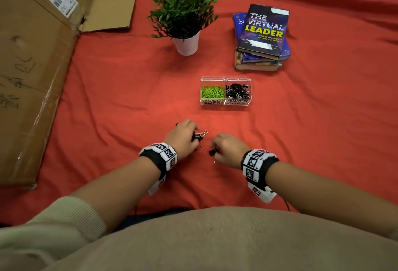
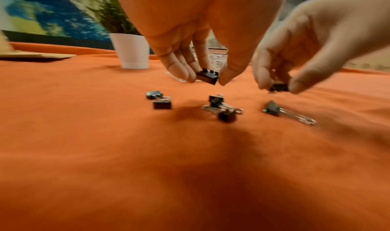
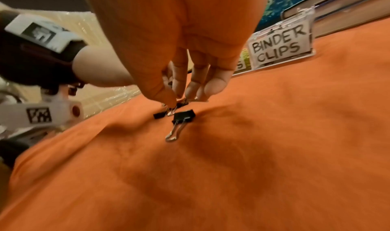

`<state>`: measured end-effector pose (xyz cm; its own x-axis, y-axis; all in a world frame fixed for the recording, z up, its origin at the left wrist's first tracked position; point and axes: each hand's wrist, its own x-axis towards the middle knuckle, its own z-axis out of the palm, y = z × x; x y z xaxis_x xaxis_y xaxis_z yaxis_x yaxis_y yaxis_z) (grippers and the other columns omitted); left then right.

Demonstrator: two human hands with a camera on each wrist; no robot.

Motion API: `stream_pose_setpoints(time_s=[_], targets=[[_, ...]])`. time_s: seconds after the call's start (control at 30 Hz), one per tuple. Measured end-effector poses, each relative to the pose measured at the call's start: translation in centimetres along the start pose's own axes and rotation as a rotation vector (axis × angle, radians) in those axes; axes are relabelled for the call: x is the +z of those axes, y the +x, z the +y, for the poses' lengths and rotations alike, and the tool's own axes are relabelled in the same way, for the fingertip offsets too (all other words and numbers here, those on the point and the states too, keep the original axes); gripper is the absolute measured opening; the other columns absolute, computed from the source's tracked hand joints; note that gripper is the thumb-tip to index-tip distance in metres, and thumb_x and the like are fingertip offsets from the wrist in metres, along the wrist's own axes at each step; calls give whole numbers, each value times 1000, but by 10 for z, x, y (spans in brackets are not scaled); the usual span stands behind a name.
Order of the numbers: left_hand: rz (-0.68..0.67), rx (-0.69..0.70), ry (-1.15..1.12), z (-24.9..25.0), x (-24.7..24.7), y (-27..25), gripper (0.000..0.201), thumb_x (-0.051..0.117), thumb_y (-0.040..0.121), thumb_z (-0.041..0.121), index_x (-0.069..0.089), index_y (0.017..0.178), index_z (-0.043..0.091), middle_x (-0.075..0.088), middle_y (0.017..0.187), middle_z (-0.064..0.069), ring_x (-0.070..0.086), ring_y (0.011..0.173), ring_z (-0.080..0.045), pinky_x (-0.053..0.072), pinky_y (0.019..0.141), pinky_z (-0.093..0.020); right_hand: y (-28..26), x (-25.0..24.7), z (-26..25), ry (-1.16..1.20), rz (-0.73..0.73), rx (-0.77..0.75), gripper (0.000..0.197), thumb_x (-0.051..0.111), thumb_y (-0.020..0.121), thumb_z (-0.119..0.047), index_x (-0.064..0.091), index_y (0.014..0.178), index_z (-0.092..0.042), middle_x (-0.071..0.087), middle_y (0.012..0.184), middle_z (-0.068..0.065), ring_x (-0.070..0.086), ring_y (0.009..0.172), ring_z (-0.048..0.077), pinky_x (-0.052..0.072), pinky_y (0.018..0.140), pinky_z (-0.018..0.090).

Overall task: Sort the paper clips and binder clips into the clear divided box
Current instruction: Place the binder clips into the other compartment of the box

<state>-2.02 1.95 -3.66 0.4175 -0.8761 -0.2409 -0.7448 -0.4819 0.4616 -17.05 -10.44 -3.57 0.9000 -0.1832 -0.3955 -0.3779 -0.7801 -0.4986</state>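
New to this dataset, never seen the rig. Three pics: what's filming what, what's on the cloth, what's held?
No robot: a person with a camera on the head and one on each wrist. The head view looks down at both hands; the wrist views look along the fingers. On the red cloth stand a clear box with green paper clips and black binder clips, a plant and books. The left hand pinches a clip, the right hand another. Loose clips lie below.

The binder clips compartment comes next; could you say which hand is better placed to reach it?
Probably right: the right hand, pinching a binder clip like the left hand, lies nearer the binder clips compartment.
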Motion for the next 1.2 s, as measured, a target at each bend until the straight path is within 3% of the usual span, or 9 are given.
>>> stream_pose_setpoints(time_s=[0.23, 0.43, 0.6, 0.7, 0.77, 0.97, 1.1, 1.2], targets=[[19, -248, 35, -43, -22, 1, 46, 56, 86, 18, 49, 131, 15, 49, 121, -8, 52, 116, -27, 42, 99, -37, 7, 17, -14, -247, -56, 33, 32, 51, 86, -23, 53, 115, -7, 46, 120, 13, 49, 108, 33, 47, 89, 42], [-70, -186, 39, -50, -24, 10, 57, 54, 87, 13, 40, 142, 24, 44, 113, -12, 51, 109, -30, 44, 97, -38, 12, 7, -12, -105, -58, 39, 23, 55, 83, -17, 60, 101, -4, 57, 110, 14, 55, 102, 32, 44, 85, 35], [-140, -109, 80, -52, -24, 16, 52, 51, 86, 3, 52, 133, 26, 41, 108, -12, 49, 101, -30, 42, 89, -34, 22, -52, 7, 116, 242, 175, 12, 65, 77, -13, 65, 88, -9, 63, 93, 7, 60, 85, 24, 42, 71, 25], [-148, -102, 121, -53, -24, 18, 42, 55, 86, 7, 56, 126, 21, 43, 109, -12, 53, 98, -32, 46, 86, -38, 37, -98, 29, 126, 435, 236, 11, 67, 76, -12, 67, 86, -9, 62, 87, 4, 54, 76, 17, 38, 68, 22], [-149, -108, 131, -53, -26, 18, 36, 56, 87, 11, 56, 122, 19, 43, 110, -11, 55, 97, -32, 48, 84, -41, 48, -120, 40, 102, 485, 257, 13, 68, 75, -12, 67, 88, -9, 62, 89, 6, 51, 76, 16, 38, 69, 23], [-166, -138, 128, -56, -29, 20, 32, 60, 86, 14, 54, 118, 14, 42, 118, -9, 58, 98, -34, 49, 86, -45, 74, -132, 54, -50, 361, 250, 20, 65, 77, -16, 68, 96, -12, 61, 102, 12, 57, 93, 30, 47, 82, 35], [-167, -108, 143, -59, -29, 20, 28, 65, 84, 20, 53, 108, 12, 48, 115, -6, 58, 100, -32, 49, 84, -45, 70, -105, 24, -176, 401, 129, 27, 61, 81, -19, 64, 108, -18, 57, 115, 7, 45, 110, 32, 45, 92, 44], [-176, -95, 144, -58, -29, 20, 26, 66, 83, 20, 55, 105, 13, 53, 112, -6, 58, 101, -30, 49, 84, -42, 63, -57, -9, -124, 160, -52, 30, 58, 82, -13, 63, 111, -18, 55, 117, 2, 44, 114, 25, 44, 96, 41]])
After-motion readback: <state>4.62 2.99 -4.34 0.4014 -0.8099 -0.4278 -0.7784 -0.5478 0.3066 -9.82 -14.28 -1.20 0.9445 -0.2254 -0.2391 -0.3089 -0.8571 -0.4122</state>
